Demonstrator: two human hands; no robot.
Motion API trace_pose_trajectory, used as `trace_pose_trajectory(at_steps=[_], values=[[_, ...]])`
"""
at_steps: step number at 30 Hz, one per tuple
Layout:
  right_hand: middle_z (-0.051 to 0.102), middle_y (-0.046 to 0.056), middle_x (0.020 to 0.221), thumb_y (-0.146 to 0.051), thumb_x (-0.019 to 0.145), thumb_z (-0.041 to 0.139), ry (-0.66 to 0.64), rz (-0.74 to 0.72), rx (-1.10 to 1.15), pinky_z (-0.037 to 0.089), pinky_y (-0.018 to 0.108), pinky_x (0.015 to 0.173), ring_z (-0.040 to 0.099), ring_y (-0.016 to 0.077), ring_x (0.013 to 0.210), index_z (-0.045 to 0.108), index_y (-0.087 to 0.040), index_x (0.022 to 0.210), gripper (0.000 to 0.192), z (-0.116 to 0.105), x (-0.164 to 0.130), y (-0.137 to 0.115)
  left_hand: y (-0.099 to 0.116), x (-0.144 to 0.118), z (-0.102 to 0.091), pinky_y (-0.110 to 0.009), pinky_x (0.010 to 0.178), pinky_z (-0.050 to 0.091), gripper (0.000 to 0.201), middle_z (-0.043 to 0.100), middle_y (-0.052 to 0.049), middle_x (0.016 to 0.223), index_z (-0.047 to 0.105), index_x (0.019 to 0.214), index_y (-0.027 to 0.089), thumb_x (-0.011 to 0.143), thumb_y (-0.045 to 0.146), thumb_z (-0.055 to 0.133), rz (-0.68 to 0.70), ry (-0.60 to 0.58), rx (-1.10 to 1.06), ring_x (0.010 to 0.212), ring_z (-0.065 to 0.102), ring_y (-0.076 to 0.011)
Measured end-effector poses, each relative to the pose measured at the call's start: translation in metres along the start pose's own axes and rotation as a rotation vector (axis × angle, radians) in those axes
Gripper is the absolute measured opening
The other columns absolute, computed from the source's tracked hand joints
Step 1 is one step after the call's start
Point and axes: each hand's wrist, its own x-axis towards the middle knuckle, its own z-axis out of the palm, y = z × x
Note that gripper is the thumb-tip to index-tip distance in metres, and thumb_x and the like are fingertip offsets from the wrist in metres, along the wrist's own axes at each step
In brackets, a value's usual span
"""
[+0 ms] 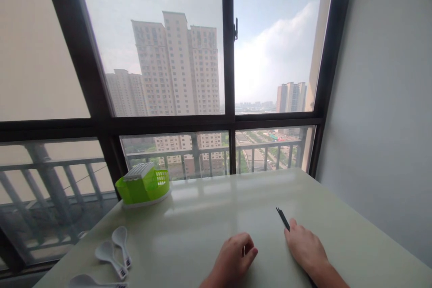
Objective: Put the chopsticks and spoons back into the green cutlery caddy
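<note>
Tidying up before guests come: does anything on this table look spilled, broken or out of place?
Nothing spilled or broken. The white spoons lie loose at the table's left edge, apart from the green cutlery holder. Dark chopsticks lie under the right hand; the left hand rests curled nearby.

head cam | faces fwd over table [209,216] to window [168,76] | hands near bottom edge

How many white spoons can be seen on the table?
3 white spoons, all near the table's left front corner: two side by side, bowls away from the person, and one at the picture's bottom edge, partly cut off. More may lie out of view.
</note>
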Motion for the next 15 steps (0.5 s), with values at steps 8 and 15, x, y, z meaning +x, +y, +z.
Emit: trace_pose_trajectory(at_steps=[8, 15], values=[[0.071, 0.018, 0.095, -0.039, 0.105, 0.039, 0.045, -0.010, -0.013, 0.052, 0.041, 0.075, 0.074, 0.0339, 0.088, 0.058, -0.014, 0.117, 0.034, -0.001, 0.003, -0.003, -0.004, 0.000, 0.001, -0.025, 0.068, 0.037, 0.015, 0.066, -0.001, 0.075, 0.066, 0.079, 0.021, 0.089, 0.029, 0.060, -0.013, 0.044, -0.020, 0.071, 0.057, -0.0151], [0.069, 0.019, 0.105, -0.041, 0.104, 0.044, 0.155, -0.065, -0.006, 0.050, 0.036, 0.073, 0.074, 0.0310, 0.088, 0.057, -0.014, 0.126, 0.037, -0.019, -0.002, -0.036, 0.005, 0.001, -0.006, -0.025, 0.063, 0.034, 0.017, 0.062, 0.001, 0.069, 0.065, 0.085, 0.021, 0.093, 0.035, 0.057, -0.039, 0.113, -0.032, 0.065, 0.052, -0.0143]])
